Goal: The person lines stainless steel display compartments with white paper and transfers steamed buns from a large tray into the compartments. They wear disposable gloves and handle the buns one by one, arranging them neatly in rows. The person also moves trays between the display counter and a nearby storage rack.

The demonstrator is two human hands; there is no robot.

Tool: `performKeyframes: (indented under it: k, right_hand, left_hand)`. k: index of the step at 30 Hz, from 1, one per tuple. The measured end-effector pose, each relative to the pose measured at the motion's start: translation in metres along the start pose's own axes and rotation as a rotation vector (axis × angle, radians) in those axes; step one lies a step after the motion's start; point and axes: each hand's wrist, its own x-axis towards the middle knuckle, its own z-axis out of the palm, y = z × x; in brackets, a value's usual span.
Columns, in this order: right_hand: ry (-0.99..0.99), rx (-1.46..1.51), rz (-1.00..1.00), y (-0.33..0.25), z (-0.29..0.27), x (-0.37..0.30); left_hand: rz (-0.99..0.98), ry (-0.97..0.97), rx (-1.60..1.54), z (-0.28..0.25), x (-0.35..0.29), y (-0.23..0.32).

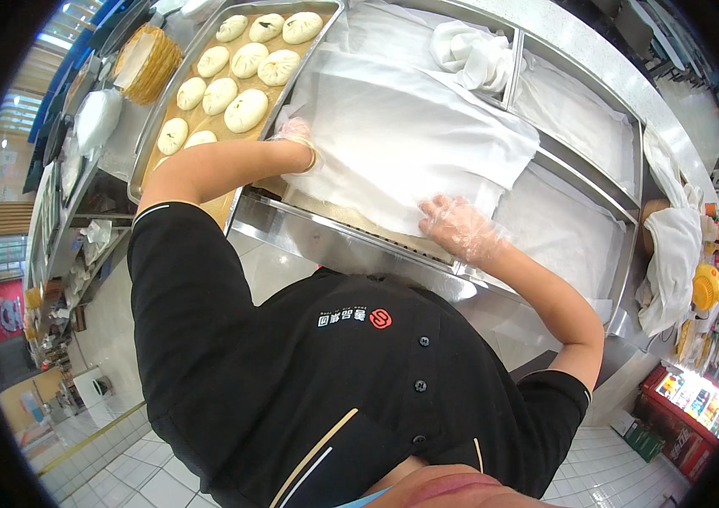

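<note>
A person in a black short-sleeved shirt [351, 339] leans over a metal counter [334, 233] with both hands on a large white cloth [410, 118]. The cloth lies fairly flat over the middle section, lightly wrinkled, with a beige surface [359, 216] showing along its near edge.

The left hand [293, 137], in a clear plastic glove, is at the cloth's left edge, just beside a metal tray [198, 118]. Its fingers look bent and partly blend into the cloth; whether they pinch it cannot be told.

The right hand [459, 229], gloved the same way, rests at the near edge, fingers partly extended and slightly bent, pointing left. They touch the cloth, but a grip on it cannot be made out.

The tray holds at least 11 pale, round buns [246, 110] on a brown liner. Beyond the cloth sits a crumpled white cloth [471, 55]. To the right, 2 framed sections [579, 118] are covered in white fabric.
</note>
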Motion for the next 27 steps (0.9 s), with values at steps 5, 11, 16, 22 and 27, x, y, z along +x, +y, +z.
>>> performKeyframes:
  k: [5,11,16,22,27]
  right_hand:
    - [-0.127,0.132,0.019,-0.002,0.011,0.006]
    - [-0.305,0.270,0.060,-0.002,0.022,0.023]
    - [-0.443,0.450,0.010,0.012,0.053,0.037]
    - [-0.585,0.632,-0.070,0.013,0.066,0.041]
    - [-0.551,0.413,-0.103,0.021,0.010,0.038]
  left_hand:
    - [-0.203,-0.044,-0.250,-0.039,-0.040,-0.010]
    - [-0.224,-0.135,-0.254,-0.042,-0.058,-0.004]
    - [-0.269,-0.144,-0.353,-0.024,-0.062,-0.001]
    - [-0.230,-0.203,-0.197,-0.018,-0.069,-0.001]
    - [0.083,-0.344,0.422,-0.019,-0.084,-0.005]
